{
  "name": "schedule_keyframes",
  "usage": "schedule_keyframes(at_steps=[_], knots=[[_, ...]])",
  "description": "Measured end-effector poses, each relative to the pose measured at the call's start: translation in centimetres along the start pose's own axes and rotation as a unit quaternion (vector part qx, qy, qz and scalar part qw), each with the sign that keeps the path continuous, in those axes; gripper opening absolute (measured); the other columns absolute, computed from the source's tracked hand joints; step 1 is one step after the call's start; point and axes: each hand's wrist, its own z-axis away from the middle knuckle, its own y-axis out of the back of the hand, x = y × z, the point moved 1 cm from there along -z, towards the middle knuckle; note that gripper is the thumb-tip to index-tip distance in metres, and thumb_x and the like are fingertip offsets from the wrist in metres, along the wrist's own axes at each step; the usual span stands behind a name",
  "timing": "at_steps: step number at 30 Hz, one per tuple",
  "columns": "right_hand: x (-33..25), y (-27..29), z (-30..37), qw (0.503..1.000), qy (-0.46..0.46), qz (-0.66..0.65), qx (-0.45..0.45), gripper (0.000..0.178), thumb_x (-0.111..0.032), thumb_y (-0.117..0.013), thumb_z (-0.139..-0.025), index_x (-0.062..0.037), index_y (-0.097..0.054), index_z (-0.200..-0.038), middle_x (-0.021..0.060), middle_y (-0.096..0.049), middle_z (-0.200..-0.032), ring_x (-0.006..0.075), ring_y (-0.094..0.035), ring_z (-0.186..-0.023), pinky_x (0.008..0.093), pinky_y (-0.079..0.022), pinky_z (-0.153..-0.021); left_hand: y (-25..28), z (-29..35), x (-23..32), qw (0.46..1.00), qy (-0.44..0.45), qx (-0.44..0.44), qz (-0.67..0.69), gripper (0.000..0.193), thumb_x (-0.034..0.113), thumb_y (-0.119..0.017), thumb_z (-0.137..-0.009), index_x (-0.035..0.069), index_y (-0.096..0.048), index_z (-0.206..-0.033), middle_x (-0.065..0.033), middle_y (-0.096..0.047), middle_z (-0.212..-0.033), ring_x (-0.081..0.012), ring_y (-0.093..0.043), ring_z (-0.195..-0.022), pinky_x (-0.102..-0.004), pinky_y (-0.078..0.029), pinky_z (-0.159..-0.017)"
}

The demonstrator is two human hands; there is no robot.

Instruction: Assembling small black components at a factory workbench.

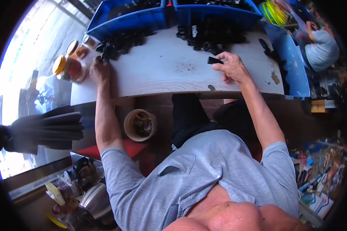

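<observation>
Between the thumb and fingers of my right hand (235, 69) is a small black plastic piece (215, 60), held above the white tabletop (158, 73). My left hand (99, 72) is at the table's left side, its fingers curled at the edge of a loose pile of black pieces (123, 43). What those fingers grip is too dark and small to make out. A second pile of black pieces (216, 34) lies beyond my right hand.
Two blue bins (129, 24) (219, 12) with black pieces stand at the back. Lidded jars (71, 69) stand left of my left hand. A blue container (297, 65) adjoins the table's right end. Below the front edge is a round bucket (140, 125). Another person (322, 48) sits at far right.
</observation>
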Motion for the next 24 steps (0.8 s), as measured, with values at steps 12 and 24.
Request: schedule_keyframes(at_steps=[12,24], knots=[[5.0,12.4,-1.6,0.943,-0.061,-0.195,0.262,0.033,-0.021,-0.082,-0.084,-0.0068,-0.068,-0.111,-0.0008,-0.050,-0.054,0.0136,-0.061,-0.048,0.0283,-0.058,-0.049,4.1,7.8,7.1,0.977,-0.076,-0.083,0.179,0.025,0.017,-0.069,-0.090,0.010,-0.073,-0.114,-0.0130,-0.075,-0.100,-0.0351,-0.069,-0.093,-0.0412,-0.053,-0.088],[4.5,12.8,-6.9,0.947,-0.066,-0.130,0.288,0.037,-0.023,-0.081,-0.084,-0.0086,-0.069,-0.116,0.0057,-0.058,-0.071,0.0156,-0.061,-0.052,0.0303,-0.057,-0.049,3.5,11.1,15.6,0.970,-0.210,-0.081,0.097,0.029,0.012,-0.067,-0.090,0.010,-0.070,-0.119,-0.0125,-0.074,-0.109,-0.0324,-0.066,-0.105,-0.0417,-0.052,-0.094]])
